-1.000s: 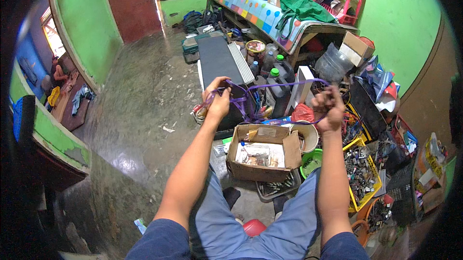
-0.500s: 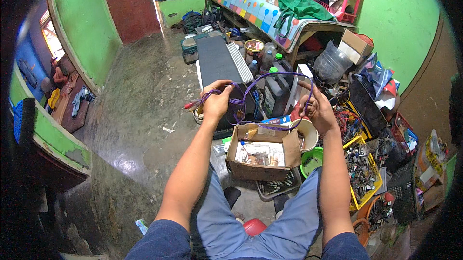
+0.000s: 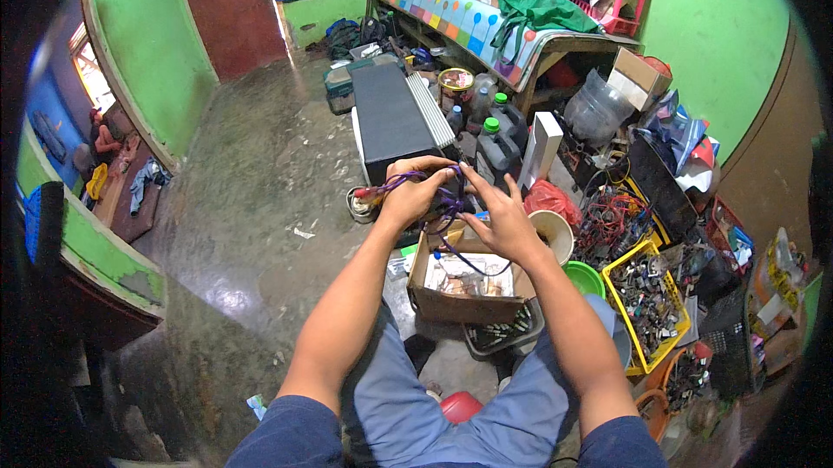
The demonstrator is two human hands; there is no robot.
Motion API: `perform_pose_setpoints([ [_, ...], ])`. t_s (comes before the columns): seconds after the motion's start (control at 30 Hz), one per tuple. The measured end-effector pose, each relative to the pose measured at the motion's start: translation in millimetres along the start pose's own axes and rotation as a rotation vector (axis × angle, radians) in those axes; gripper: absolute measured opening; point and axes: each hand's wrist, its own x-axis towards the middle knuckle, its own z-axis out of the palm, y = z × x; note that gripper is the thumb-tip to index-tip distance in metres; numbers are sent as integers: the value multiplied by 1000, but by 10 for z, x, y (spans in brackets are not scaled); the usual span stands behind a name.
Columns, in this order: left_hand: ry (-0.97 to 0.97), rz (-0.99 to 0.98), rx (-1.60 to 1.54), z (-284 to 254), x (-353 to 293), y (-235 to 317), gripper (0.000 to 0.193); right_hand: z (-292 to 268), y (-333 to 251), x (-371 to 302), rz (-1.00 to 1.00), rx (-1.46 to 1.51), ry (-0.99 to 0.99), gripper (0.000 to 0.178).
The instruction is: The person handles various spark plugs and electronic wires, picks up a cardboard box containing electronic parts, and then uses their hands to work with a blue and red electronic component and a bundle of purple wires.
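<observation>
A thin purple cable point(image 3: 453, 204) is gathered into a bunched coil between my hands, above an open cardboard box point(image 3: 464, 306). My left hand point(image 3: 413, 201) is closed around the coil, and red-tipped plugs point(image 3: 368, 196) stick out past its left side. At the coil's right side, my right hand point(image 3: 505, 222) has its thumb and forefinger on the cable, with its other fingers partly spread. One loose loop hangs down over the box. Inside the box lie small white and clear packets point(image 3: 467, 276).
A tray of small parts point(image 3: 512, 335) sits under the box. To the right are a white bucket point(image 3: 562, 232), a green bowl point(image 3: 585, 278) and a yellow crate of parts point(image 3: 644, 305). Ahead stand a long dark case point(image 3: 390, 112) and black jugs point(image 3: 498, 152). A person point(image 3: 104, 137) sits in the far-left room.
My right hand has moved left and inward to meet my left hand. The wide cable loop stretched between them is now drawn into a bunch, with part hanging over the box.
</observation>
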Motion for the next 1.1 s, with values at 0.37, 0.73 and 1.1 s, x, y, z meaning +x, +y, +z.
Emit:
perform_pose_setpoints([
  [0.37, 80, -87, 61, -131, 57, -88, 20, -139, 437, 25, 121, 333, 390, 15],
  [0.73, 210, -472, -355, -349, 58, -144, 22, -290, 424, -190, 232, 641, -333, 24],
  [1.1, -152, -334, -320, -256, 25, -51, 26, 53, 168, -275, 160, 325, -389, 30],
])
